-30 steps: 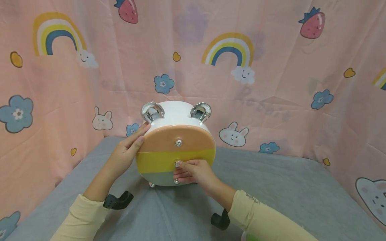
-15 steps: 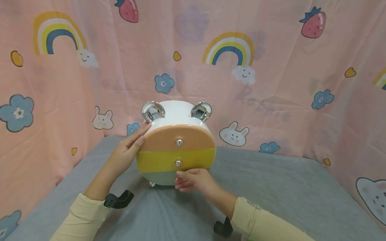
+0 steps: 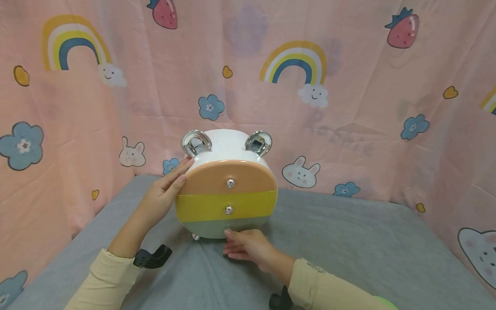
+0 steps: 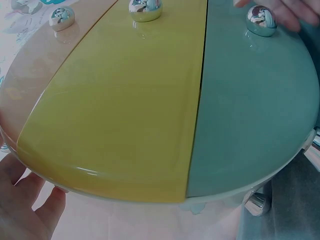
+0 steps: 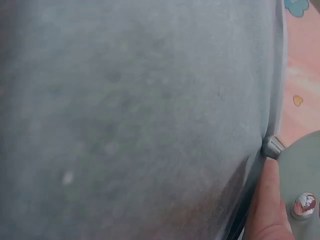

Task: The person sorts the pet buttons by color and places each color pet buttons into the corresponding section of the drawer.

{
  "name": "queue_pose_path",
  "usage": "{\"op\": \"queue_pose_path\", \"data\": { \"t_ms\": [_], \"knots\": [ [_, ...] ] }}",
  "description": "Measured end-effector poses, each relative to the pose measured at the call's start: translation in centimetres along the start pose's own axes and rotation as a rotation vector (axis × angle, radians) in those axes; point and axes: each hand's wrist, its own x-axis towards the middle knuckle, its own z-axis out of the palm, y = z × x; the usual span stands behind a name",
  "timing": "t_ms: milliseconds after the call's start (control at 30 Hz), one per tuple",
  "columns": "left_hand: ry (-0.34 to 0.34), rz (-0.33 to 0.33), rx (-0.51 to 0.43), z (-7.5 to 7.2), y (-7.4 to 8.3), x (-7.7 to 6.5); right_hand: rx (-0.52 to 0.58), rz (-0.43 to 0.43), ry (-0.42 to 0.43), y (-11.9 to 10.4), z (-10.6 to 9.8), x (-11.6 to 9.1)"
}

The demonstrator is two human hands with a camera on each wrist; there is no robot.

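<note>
A small round chest of drawers point(image 3: 226, 206), white with chrome ears, stands on short chrome feet. Its drawer fronts are orange, yellow and green, each with a chrome knob, and all sit flush. My left hand point(image 3: 160, 198) rests against its left side, fingers lying along the white shell. At the bottom, my right hand point(image 3: 249, 247) has thumb and forefinger at the green drawer's knob point(image 4: 261, 21); in the left wrist view the fingertips straddle it. The right wrist view shows a finger of the right hand point(image 5: 270, 210) beside that knob.
A grey cloth point(image 3: 348, 245) covers the table. Behind hangs a pink curtain point(image 3: 248, 107) printed with rainbows and rabbits. A bit of something green point(image 3: 385, 301) shows past the right sleeve. Black wrist camera mounts point(image 3: 153, 257) are on both wrists.
My right hand has moved down from the yellow drawer's knob to the green drawer's knob. The left hand and the chest of drawers have stayed in place.
</note>
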Motion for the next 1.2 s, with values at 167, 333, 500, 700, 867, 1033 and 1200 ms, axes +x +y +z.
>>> {"op": "queue_pose_path", "data": {
  "t_ms": [167, 333, 500, 700, 867, 1033, 1200],
  "knots": [
    [0.002, 0.004, 0.006, 0.03, 0.01, 0.00, 0.051, -0.023, 0.001, 0.01, 0.20, 0.32],
    [0.003, 0.006, 0.007, 0.01, 0.08, -0.04, 0.089, -0.031, 0.000, -0.01, 0.41, 0.49],
    [0.000, 0.006, 0.002, 0.00, 0.02, -0.05, 0.105, -0.034, 0.011, -0.08, 0.53, 0.52],
    [-0.003, 0.001, 0.017, 0.08, 0.00, -0.05, 0.102, -0.025, 0.039, 0.13, 0.47, 0.53],
    [0.003, 0.015, 0.021, 0.10, 0.09, 0.00, 0.096, -0.030, 0.055, 0.22, 0.41, 0.59],
    [0.005, 0.023, 0.023, 0.02, 0.12, 0.02, 0.092, -0.037, 0.048, 0.10, 0.43, 0.56],
    [0.002, 0.009, 0.028, -0.05, 0.09, -0.02, 0.092, -0.034, 0.044, 0.08, 0.50, 0.50]
  ]
}}
